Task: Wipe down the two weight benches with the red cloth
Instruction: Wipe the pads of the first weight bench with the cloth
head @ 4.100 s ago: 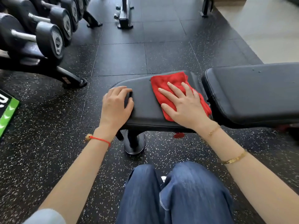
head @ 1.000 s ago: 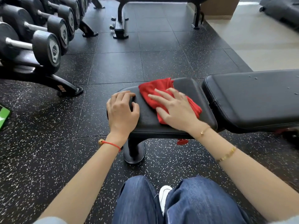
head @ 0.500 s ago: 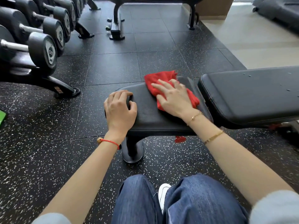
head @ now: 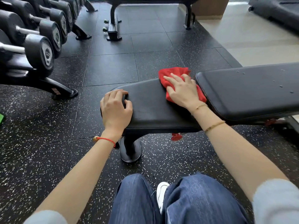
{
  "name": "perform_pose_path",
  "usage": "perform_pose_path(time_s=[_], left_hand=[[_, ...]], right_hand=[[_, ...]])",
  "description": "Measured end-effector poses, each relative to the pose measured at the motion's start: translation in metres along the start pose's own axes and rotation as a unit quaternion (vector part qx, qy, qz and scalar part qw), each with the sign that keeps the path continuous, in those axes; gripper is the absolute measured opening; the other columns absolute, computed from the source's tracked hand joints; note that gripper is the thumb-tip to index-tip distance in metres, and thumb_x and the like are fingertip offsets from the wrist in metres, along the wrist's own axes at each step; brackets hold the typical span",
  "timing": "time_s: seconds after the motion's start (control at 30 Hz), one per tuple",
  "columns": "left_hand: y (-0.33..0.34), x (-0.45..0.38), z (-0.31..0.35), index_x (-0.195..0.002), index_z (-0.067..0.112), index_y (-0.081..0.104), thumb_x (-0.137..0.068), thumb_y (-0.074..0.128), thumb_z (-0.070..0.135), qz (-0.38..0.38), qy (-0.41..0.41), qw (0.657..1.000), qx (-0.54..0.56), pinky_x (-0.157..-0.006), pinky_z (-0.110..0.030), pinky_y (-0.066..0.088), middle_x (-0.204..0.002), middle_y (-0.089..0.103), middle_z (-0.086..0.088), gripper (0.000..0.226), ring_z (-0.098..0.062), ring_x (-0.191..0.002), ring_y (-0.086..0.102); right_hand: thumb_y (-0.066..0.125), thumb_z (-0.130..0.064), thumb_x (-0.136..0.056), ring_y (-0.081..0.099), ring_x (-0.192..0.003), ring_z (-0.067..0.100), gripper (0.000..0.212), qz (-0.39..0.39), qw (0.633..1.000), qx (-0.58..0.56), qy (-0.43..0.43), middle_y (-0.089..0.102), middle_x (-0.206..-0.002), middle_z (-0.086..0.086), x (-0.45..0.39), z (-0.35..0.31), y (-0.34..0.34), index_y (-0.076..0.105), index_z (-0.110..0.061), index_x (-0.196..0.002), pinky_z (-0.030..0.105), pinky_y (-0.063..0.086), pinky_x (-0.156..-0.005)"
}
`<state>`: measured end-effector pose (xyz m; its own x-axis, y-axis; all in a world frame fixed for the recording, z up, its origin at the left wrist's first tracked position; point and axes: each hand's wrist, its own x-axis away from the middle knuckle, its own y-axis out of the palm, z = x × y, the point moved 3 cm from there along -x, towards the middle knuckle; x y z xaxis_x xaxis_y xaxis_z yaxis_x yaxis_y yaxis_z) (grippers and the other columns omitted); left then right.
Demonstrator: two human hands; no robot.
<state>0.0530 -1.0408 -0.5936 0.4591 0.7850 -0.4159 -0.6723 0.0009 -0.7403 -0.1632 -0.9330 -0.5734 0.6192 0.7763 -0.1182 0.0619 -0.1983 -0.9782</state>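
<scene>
A black weight bench stands in front of me, its small seat pad (head: 152,107) at the centre and its long back pad (head: 252,89) running off to the right. The red cloth (head: 174,73) lies on the seat pad's far right corner, next to the gap between the pads. My right hand (head: 182,89) presses flat on the cloth with fingers spread. My left hand (head: 115,109) rests curled over the seat pad's left end. Small droplets speckle the back pad. A second black bench (head: 150,0) stands at the far top of the view.
A rack of black dumbbells (head: 40,39) fills the left side, its foot (head: 64,91) reaching toward the bench. The bench's post and foot (head: 130,151) stand just ahead of my knees (head: 169,199). The floor is speckled black rubber tiles, with pale floor (head: 252,38) at the upper right.
My right hand has slid the red cloth from the middle of the seat pad to its far right corner. My left hand stays on the pad's left end.
</scene>
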Motion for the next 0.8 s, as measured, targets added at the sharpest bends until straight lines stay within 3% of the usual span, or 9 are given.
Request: perform_pose_path(time_s=[0.23, 0.37, 0.57, 0.7, 0.8], left_hand=[[-0.002, 0.0, 0.0, -0.116, 0.018, 0.066, -0.087, 0.057, 0.015, -0.005, 0.008, 1.0, 0.0, -0.109, -0.037, 0.028, -0.126, 0.064, 0.001, 0.031, -0.023, -0.123, 0.049], [-0.003, 0.001, -0.001, -0.12, 0.014, 0.066, -0.089, 0.056, 0.014, -0.024, 0.022, 0.999, 0.002, -0.112, -0.037, 0.028, -0.131, 0.062, -0.002, 0.033, -0.023, -0.128, 0.048], [-0.019, 0.009, -0.011, -0.123, 0.01, 0.064, -0.089, 0.058, 0.011, -0.041, 0.033, 0.999, 0.013, -0.111, -0.041, 0.036, -0.128, 0.062, -0.007, 0.035, -0.027, -0.126, 0.049], [-0.037, 0.017, -0.031, -0.125, 0.006, 0.06, -0.09, 0.053, 0.003, -0.022, 0.007, 0.999, 0.049, -0.108, -0.031, 0.035, -0.124, 0.063, -0.012, 0.036, -0.029, -0.12, 0.052], [-0.047, 0.014, -0.038, -0.128, 0.002, 0.058, -0.091, 0.047, -0.003, 0.002, -0.017, 0.997, 0.069, -0.107, -0.034, 0.036, -0.126, 0.062, -0.016, 0.039, -0.032, -0.119, 0.055]], right_hand=[[0.042, -0.041, -0.091, 0.033, -0.138, 0.024, 0.049, 0.005, 0.988, -0.008, -0.156, 0.037, -0.152, -0.018, 0.083, -0.03, 0.0, 0.041, -0.045, -0.141, 0.042, 0.023, -0.113], [0.043, -0.04, -0.091, 0.035, -0.136, 0.02, 0.048, 0.027, 0.993, -0.025, -0.11, 0.04, -0.15, -0.019, 0.091, -0.004, -0.005, 0.044, -0.045, -0.139, 0.041, 0.025, -0.114], [0.042, -0.039, -0.095, 0.027, -0.141, 0.027, 0.048, -0.004, 1.0, -0.012, -0.001, 0.032, -0.156, -0.013, 0.01, -0.006, 0.0, 0.04, -0.044, -0.142, 0.045, 0.019, -0.116], [0.041, -0.04, -0.095, 0.026, -0.141, 0.028, 0.048, -0.03, 0.995, -0.011, -0.093, 0.032, -0.156, -0.014, -0.008, -0.071, 0.013, 0.038, -0.045, -0.143, 0.044, 0.019, -0.115], [0.042, -0.04, -0.095, 0.024, -0.143, 0.027, 0.048, -0.053, 0.978, -0.023, -0.202, 0.031, -0.155, -0.017, 0.017, -0.119, 0.021, 0.038, -0.046, -0.143, 0.044, 0.017, -0.116]])
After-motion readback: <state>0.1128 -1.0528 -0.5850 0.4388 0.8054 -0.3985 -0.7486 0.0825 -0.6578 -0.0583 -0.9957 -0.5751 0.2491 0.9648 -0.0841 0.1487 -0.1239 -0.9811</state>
